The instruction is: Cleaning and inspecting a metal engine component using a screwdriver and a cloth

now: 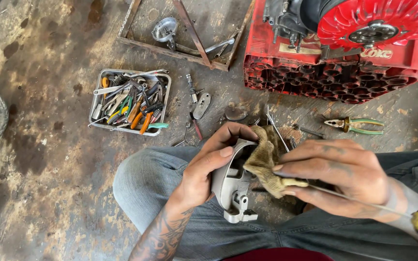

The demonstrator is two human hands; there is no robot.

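- Left hand point(204, 169) is clasped around a grey cast-metal housing point(233, 186), thumb over its curved upper edge, holding it above the lap in denim jeans point(146, 179).
- Right hand point(339, 176) pinches a grimy tan rag point(264, 162) against the housing's rim; a long thin screwdriver point(364, 203) with a yellow-ended handle lies along the same hand, its shaft running under the fingers towards the rag.
- Judging by the grip, the step in hand is wiping the casting's inner face. The next move would call for the left hand to hold steady while the rag works into the recess.
- Casting looks dull, smooth and curved, with a squared bracket at its lower end; the rag is soft, frayed and oil-dark.
- On the stained concrete floor point(49, 145) sit a steel tray point(98, 77) of pliers and screwdrivers, green-handled pliers point(356, 125) near a red plastic crate point(335, 72), and loose small parts between.
- Atop the crate rests a red finned engine part point(378, 24).
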